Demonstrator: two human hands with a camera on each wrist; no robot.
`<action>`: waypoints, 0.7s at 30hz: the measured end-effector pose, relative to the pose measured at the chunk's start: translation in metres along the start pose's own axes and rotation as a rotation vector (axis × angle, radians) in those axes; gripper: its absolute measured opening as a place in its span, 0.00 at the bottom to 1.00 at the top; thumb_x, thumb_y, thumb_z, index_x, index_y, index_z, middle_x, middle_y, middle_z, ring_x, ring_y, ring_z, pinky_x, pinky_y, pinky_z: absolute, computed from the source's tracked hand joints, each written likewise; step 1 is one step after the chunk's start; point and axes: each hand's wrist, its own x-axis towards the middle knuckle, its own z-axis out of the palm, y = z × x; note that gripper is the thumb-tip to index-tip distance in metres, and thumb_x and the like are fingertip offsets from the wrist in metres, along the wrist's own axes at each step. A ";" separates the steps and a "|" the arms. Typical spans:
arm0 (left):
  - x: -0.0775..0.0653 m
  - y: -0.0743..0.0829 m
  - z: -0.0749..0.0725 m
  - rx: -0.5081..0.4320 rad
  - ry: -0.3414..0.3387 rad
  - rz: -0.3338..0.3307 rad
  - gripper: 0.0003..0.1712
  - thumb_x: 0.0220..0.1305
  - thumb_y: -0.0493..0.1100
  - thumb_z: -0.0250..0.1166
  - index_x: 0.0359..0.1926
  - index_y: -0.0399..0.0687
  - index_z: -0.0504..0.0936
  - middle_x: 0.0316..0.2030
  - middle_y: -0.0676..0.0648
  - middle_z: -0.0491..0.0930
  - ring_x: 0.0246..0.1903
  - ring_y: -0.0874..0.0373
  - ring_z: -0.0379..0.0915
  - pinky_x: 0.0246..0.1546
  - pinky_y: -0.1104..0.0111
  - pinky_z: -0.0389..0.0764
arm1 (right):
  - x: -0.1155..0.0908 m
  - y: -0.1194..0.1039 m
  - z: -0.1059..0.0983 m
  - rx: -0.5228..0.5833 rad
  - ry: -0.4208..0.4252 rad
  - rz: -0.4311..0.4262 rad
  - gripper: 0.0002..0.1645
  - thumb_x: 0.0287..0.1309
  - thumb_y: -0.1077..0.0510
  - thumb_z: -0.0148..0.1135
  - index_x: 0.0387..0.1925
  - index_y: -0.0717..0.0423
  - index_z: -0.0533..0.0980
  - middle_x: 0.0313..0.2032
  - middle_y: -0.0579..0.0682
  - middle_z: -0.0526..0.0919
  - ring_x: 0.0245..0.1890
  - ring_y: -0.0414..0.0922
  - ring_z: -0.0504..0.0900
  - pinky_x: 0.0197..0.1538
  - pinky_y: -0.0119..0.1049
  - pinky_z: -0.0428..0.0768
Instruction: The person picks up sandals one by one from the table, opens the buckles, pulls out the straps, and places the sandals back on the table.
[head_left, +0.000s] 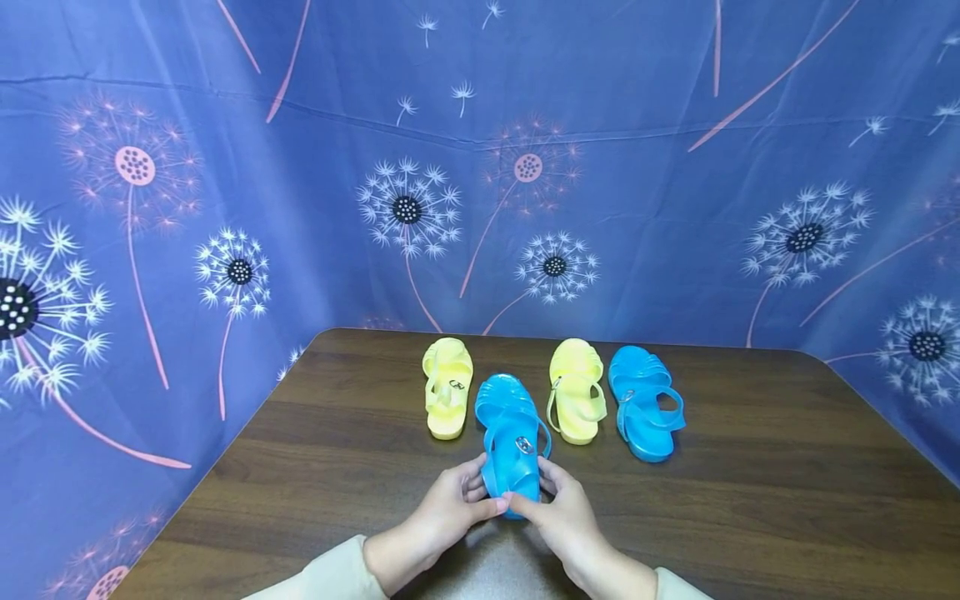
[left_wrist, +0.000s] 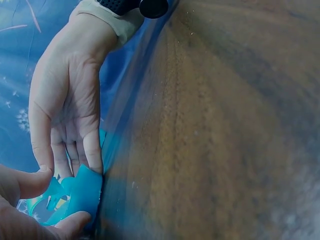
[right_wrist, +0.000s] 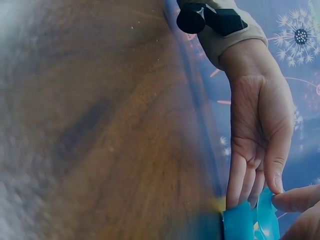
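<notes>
A blue sandal (head_left: 508, 410) with a round emblem on its insole lies at the middle of the table, toe pointing away from me. My left hand (head_left: 450, 507) holds its heel end from the left, and my right hand (head_left: 564, 518) holds the same end from the right. The two thumbs come together over the heel strap. In the left wrist view the blue sandal (left_wrist: 87, 192) sits between the fingers of both hands. The right wrist view shows only the sandal's heel part (right_wrist: 239, 221) at the fingertips; its toe is out of frame.
A yellow sandal (head_left: 447, 408) lies just left of the held one. To its right are another yellow sandal (head_left: 577, 408) and a second blue sandal (head_left: 647, 429), toes pointing away. The brown wooden table (head_left: 765, 467) ends at a blue dandelion-print cloth (head_left: 645, 167).
</notes>
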 end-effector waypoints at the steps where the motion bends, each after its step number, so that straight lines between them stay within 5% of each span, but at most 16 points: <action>1: 0.000 0.000 0.000 0.004 0.001 -0.001 0.45 0.62 0.34 0.66 0.69 0.20 0.49 0.63 0.24 0.65 0.62 0.36 0.68 0.55 0.58 0.78 | 0.000 0.000 0.000 -0.001 0.002 0.000 0.51 0.50 0.53 0.73 0.67 0.72 0.58 0.60 0.72 0.70 0.61 0.65 0.71 0.58 0.54 0.77; 21: 0.007 -0.001 -0.004 -0.024 -0.002 0.003 0.45 0.61 0.35 0.67 0.70 0.22 0.50 0.64 0.26 0.65 0.63 0.37 0.66 0.57 0.57 0.76 | 0.008 -0.002 -0.002 0.004 0.002 -0.008 0.47 0.50 0.57 0.72 0.65 0.72 0.60 0.58 0.71 0.72 0.59 0.65 0.72 0.57 0.54 0.77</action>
